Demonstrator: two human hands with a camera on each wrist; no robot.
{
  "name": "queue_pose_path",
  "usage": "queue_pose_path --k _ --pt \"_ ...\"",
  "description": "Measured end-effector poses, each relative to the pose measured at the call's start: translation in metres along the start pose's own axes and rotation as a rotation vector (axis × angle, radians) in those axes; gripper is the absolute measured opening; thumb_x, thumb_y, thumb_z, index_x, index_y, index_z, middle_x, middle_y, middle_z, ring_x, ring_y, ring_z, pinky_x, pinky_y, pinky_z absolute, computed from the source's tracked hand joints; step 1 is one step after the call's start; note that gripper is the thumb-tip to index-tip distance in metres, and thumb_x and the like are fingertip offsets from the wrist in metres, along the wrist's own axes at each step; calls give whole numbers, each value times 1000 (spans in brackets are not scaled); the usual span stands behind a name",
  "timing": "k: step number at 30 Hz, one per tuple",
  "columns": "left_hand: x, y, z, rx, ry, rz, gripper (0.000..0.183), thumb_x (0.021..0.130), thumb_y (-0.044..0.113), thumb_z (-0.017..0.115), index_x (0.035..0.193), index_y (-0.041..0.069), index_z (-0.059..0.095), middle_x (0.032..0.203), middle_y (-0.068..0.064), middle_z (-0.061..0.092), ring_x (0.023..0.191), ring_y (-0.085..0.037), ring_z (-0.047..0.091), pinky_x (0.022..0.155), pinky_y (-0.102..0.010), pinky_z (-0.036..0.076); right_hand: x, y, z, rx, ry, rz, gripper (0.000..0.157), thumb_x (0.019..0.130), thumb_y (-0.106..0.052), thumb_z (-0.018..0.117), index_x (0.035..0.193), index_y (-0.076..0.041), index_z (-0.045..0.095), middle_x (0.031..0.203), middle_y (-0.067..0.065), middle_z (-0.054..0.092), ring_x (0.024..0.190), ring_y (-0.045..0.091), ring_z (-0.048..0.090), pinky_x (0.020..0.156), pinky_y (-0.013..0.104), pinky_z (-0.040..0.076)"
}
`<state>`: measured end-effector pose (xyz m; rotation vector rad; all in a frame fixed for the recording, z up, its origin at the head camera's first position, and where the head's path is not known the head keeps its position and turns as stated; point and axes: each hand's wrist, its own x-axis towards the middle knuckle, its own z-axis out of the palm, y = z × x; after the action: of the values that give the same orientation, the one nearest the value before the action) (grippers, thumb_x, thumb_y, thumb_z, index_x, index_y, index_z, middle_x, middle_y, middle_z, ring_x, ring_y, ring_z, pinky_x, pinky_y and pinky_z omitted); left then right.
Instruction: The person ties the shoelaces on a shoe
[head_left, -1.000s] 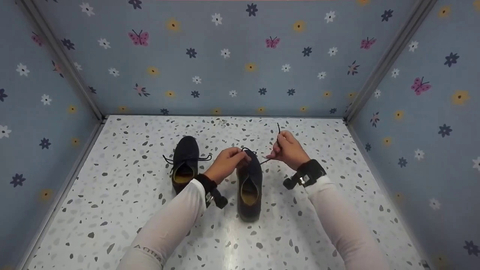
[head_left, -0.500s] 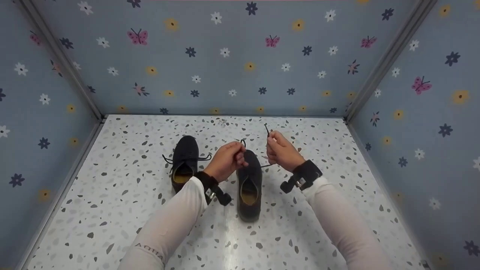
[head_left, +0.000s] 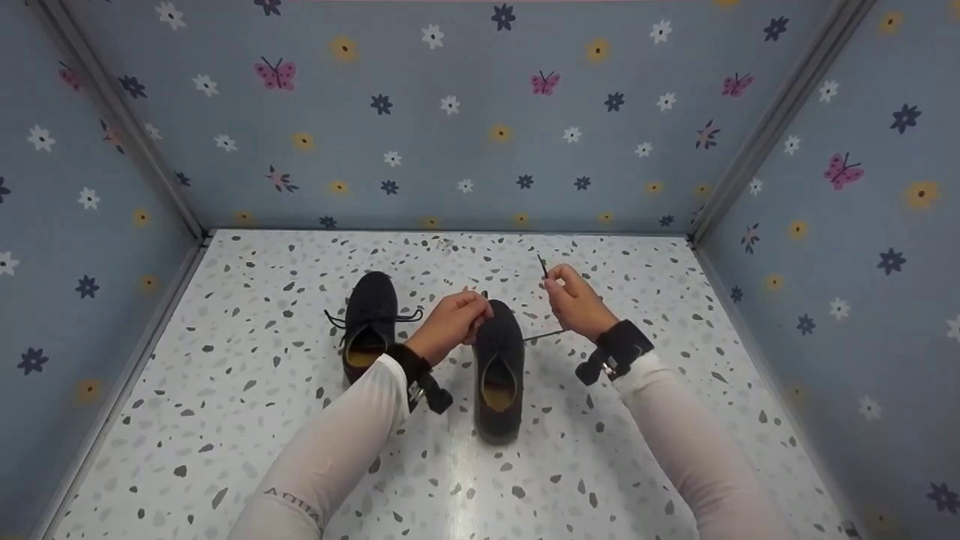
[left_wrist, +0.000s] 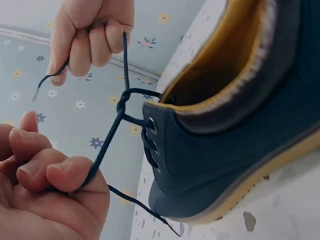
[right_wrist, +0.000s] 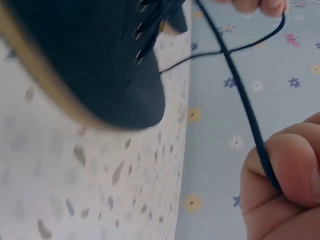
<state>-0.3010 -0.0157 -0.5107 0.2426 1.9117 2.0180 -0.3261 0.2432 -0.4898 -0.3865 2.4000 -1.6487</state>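
Navy shoe [head_left: 500, 324] sits flat on the speckled floor [head_left: 559, 457], toe to the far wall [head_left: 465, 97], heel to the person, so I'd guess that's for straight-on access to both sides. Its lace [left_wrist: 121, 102] comes out at the top eyelets, the ends cross and twist once around each other, and that twist stands off the tongue, not seated. My read: first half of a knot, needs tension. Left hand [head_left: 450, 321] has its fingers curled on one end, no gap to speak of, just over the toe on its own side; a loose tail trails out toward the toe. Right hand [head_left: 579, 304] is closed round the other end off to the right, tip poking out past the fingers. Pulling apart like that probably keeps the twist from unwinding. Neither hand is braced on the shoe, so a hard tug could shift it. Second shoe [head_left: 373, 295] is parked alongside, left, same heading, lace tails splayed both ways; can't tell if it's knotted. Likely set aside there for elbow room.
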Motion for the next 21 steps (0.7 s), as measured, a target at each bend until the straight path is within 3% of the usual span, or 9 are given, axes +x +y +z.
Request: queue_pose_path --k 4,6,14,21 --pt "-1 -3 -2 138 37 5 27 107 21 51 96 4 69 71 4 49 61 -12 44 55 -25 39 -1 16 -8 -250 117 -23 12 114 -21 41 112 -10 44 68 -5 35 56 10 35 54 27 31" --pt "-3 -5 -4 207 54 8 26 106 22 52 95 7 70 73 4 50 63 -12 46 55 -26 41 -2 23 -11 -323 158 -11 12 113 -21 42 113 -10 44 70 -4 37 58 12 38 56 28 33" --pt "-7 -8 -11 417 73 23 30 105 22 52 97 3 74 74 3 52 54 -10 42 56 -27 40 -4 43 -9 -417 206 36 13 113 -22 42 114 -9 45 73 -2 42 62 14 42 58 30 36" --pt "-10 -16 -17 507 56 33 30 105 19 52 96 1 74 71 2 50 57 -12 40 62 -29 40 -6 57 -8 -465 212 72 14 113 -22 41 114 -9 46 72 -3 43 62 14 44 58 31 37"
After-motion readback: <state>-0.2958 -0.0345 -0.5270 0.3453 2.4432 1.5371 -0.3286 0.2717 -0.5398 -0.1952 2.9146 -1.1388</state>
